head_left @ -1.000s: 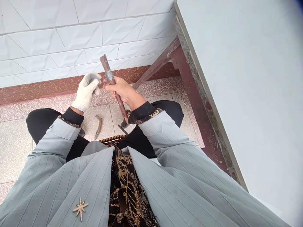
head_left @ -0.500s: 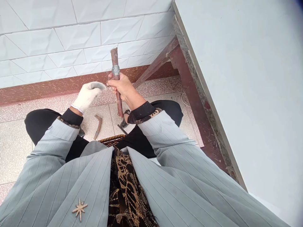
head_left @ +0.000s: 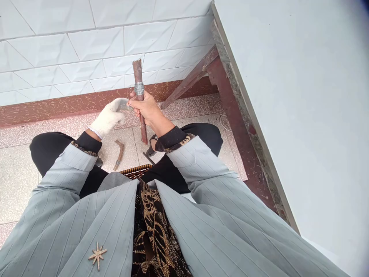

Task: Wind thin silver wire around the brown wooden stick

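Observation:
A brown wooden stick (head_left: 137,69) stands nearly upright in front of me, with thin grey wire (head_left: 139,88) wound in a tight band round its upper part. My right hand (head_left: 147,105), bare, is closed round the stick just below that band, its thumb and fingertips pointing left. My left hand (head_left: 108,115) wears a white glove and is curled beside the stick, fingers at a loose loop of the same wire. The gloved fingertips partly hide what they grip. Below lies a short bent stick (head_left: 119,155) with wire round its lower end.
A woven basket or seat edge (head_left: 136,170) shows between my black-clad legs. Ahead is a white tiled wall (head_left: 95,46) with a red-brown skirting (head_left: 57,105). A white tabletop (head_left: 302,96) on a reddish frame (head_left: 230,104) takes up the right side. Pale cord lies on the floor there.
The stick and my right hand have shifted slightly left. My gloved left hand stays close by, its fingers a little nearer the right hand's fingertips.

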The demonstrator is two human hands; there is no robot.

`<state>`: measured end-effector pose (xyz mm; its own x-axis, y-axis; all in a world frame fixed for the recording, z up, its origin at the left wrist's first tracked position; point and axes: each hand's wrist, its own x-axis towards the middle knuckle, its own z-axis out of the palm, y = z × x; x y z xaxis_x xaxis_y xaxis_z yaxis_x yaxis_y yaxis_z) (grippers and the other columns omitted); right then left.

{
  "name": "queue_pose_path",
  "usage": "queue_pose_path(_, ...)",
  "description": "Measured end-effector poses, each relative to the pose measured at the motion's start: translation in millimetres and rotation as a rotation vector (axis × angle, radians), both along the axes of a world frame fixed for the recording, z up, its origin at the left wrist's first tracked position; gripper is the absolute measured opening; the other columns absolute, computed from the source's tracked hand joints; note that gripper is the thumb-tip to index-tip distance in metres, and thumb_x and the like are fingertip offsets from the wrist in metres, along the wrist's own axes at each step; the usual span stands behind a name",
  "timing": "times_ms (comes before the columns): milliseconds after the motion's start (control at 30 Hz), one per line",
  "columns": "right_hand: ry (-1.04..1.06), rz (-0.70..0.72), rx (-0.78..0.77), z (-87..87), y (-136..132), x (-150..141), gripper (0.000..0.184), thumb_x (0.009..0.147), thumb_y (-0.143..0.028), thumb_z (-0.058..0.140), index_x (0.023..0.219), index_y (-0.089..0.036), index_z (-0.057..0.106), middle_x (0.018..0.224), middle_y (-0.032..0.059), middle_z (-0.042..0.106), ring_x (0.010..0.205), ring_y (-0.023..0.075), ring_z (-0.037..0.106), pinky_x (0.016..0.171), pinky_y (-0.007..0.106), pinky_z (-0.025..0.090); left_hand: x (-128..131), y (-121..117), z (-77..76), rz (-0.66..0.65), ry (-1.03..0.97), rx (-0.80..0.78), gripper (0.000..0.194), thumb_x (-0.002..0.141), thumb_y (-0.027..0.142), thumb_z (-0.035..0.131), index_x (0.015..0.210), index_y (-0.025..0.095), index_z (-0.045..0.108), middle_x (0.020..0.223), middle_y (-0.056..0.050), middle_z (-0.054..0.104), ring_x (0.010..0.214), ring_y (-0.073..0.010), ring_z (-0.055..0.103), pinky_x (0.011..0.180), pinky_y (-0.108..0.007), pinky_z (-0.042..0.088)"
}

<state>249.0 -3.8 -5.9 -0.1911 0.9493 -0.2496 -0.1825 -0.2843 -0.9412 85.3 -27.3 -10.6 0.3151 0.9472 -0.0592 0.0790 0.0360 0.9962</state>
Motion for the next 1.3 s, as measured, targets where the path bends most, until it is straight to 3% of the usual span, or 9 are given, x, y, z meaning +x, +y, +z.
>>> queue_pose_path(133, -0.009, -0.027, 0.036, -5.7, 1, -2, 0.027, 0.088, -0.007, 0.071, 0.099, -0.023, 0.051, 0.076, -0.0059, 0.058, 0.051, 0.0044, 0.039, 0.041, 0.016, 0.030, 3, -1, -2.4, 0.092, -0.072, -0.095, 0.047, 0.064, 0.002, 0.060, 0.109, 0.017, 0.063, 0.093, -0.003, 0.069, 0.075, -0.0129, 0.063, 0.058, -0.021, 0.047)
queue_pose_path(267, -0.006, -0.016, 0.053, -8.2, 2, -2, 0.026, 0.089, -0.009, 0.071, 0.102, -0.022, 0.053, 0.080, -0.0050, 0.061, 0.052, 0.0047, 0.042, 0.043, 0.016, 0.034, 9, -7, 4.1, 0.137, -0.092, -0.133, 0.016, 0.084, 0.020, 0.071, 0.096, 0.018, 0.061, 0.075, 0.001, 0.064, 0.052, -0.0053, 0.047, 0.048, -0.019, 0.038)
queue_pose_path(400, -0.001, -0.013, 0.069, -8.3, 4, 2, 0.025, 0.091, -0.013, 0.072, 0.105, -0.022, 0.053, 0.084, -0.0046, 0.063, 0.053, 0.0041, 0.043, 0.044, 0.016, 0.036, 10, -9, 8.3, 0.168, -0.058, -0.084, 0.021, 0.085, 0.029, 0.080, 0.088, 0.018, 0.061, 0.068, 0.002, 0.062, 0.052, -0.0054, 0.048, 0.048, -0.018, 0.039)
queue_pose_path(567, -0.021, -0.034, 0.117, -7.8, 10, 8, 0.020, 0.099, -0.022, 0.069, 0.107, -0.023, 0.051, 0.088, -0.0043, 0.064, 0.052, 0.0032, 0.044, 0.045, 0.016, 0.038, 6, -7, 7.8, 0.147, -0.023, -0.071, 0.025, 0.079, 0.032, 0.085, 0.092, 0.018, 0.069, 0.071, 0.001, 0.065, 0.052, -0.0053, 0.048, 0.045, -0.017, 0.035)
queue_pose_path(800, -0.015, -0.032, 0.068, 0.7, 7, 6, 0.022, 0.100, -0.025, 0.070, 0.108, -0.023, 0.050, 0.076, -0.0076, 0.059, 0.050, 0.0041, 0.047, 0.044, 0.017, 0.035, 4, -8, 9.1, 0.147, -0.031, -0.048, 0.024, 0.083, 0.039, 0.083, 0.091, 0.019, 0.073, 0.065, 0.003, 0.059, 0.049, -0.0055, 0.043, 0.044, -0.019, 0.031)
queue_pose_path(1033, 0.030, -0.021, 0.008, 3.7, 5, 3, 0.030, 0.097, -0.028, 0.076, 0.107, -0.024, 0.048, 0.073, -0.0084, 0.059, 0.052, 0.0056, 0.052, 0.045, 0.019, 0.035, 0, -6, 10.9, 0.146, -0.014, -0.069, 0.015, 0.081, 0.033, 0.081, 0.083, 0.019, 0.074, 0.055, 0.004, 0.052, 0.047, -0.0073, 0.041, 0.044, -0.023, 0.030)
queue_pose_path(1300, 0.110, -0.014, -0.076, 8.5, 1, 4, 0.037, 0.096, -0.042, 0.080, 0.098, -0.025, 0.047, 0.065, -0.0103, 0.050, 0.050, 0.0054, 0.048, 0.042, 0.018, 0.032, -2, -6, 11.4, 0.169, 0.060, -0.016, 0.010, 0.080, 0.027, 0.075, 0.081, 0.019, 0.070, 0.060, 0.003, 0.059, 0.051, -0.0076, 0.047, 0.051, -0.023, 0.039)
